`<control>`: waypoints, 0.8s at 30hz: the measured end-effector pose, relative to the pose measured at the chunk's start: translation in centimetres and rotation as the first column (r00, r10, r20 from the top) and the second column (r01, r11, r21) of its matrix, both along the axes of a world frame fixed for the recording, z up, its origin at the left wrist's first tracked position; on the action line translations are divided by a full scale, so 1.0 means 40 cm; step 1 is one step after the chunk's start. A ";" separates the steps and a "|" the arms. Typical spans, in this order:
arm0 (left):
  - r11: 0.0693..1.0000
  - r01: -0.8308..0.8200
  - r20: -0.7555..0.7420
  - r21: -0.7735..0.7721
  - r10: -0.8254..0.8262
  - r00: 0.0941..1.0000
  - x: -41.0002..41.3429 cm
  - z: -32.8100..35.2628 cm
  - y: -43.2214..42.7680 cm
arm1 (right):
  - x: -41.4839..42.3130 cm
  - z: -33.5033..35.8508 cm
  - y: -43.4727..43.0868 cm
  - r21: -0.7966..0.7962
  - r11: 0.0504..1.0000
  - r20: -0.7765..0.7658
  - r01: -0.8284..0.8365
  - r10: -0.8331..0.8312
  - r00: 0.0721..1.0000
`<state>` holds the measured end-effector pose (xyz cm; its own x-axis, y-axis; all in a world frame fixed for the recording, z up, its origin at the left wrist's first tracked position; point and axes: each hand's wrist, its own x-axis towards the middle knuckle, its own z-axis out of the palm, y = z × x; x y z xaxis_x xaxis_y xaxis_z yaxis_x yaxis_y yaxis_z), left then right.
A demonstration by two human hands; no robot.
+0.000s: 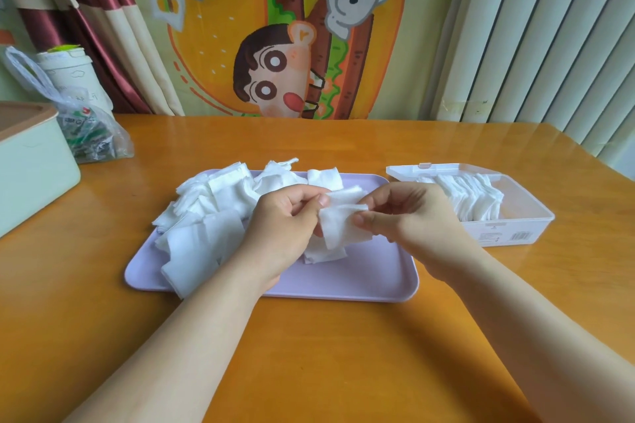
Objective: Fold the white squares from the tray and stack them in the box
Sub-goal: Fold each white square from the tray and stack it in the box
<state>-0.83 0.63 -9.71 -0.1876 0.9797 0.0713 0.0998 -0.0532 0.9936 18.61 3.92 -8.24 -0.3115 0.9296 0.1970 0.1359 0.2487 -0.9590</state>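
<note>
A home room: wooden table (309, 336), cartoon burger cloth (275, 31), maroon curtain (103, 27), vertical blinds (549, 38).

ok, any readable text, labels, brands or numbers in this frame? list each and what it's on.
Nothing reads cleanly.
Clear plastic box: front label with a barcode and small print, too small to read.
Plastic bag: green and red print on the packets inside and faint letters on the film, blurred.
White tub: small drawn marks, no legible words.
Cartoon cloth: pictures only, no words visible.
</note>
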 end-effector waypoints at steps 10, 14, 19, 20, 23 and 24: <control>0.996 0.083 -0.078 0.043 -0.079 0.994 0.004 0.000 -0.008 | -0.001 -0.019 0.012 -0.040 0.989 -0.013 0.145 -0.146 0.989; 0.993 0.106 -0.074 0.042 -0.103 0.992 0.002 -0.001 -0.007 | 0.002 -0.028 0.016 -0.038 0.989 -0.029 0.141 -0.142 0.989; 0.993 0.114 -0.015 0.031 -0.114 0.993 0.006 0.008 -0.011 | -0.002 -0.026 0.013 -0.041 0.995 -0.081 0.090 -0.093 0.992; 0.993 0.112 -0.002 0.035 -0.112 0.994 0.006 0.011 -0.012 | -0.002 -0.027 0.014 -0.045 0.994 -0.092 0.096 -0.099 0.991; 0.987 0.149 -0.029 0.060 -0.148 0.989 0.005 0.010 -0.009 | -0.005 -0.030 0.014 -0.042 0.993 -0.087 0.112 -0.115 0.990; 0.982 0.176 -0.050 0.067 -0.173 0.984 0.006 0.008 -0.011 | -0.005 -0.031 0.014 -0.031 0.993 -0.071 0.115 -0.117 0.991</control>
<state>-0.58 0.20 -9.38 -0.0091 0.9892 0.1463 0.1262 -0.1440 0.9815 18.40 4.48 -9.47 -0.1873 0.9638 0.1896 0.0916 0.2093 -0.9735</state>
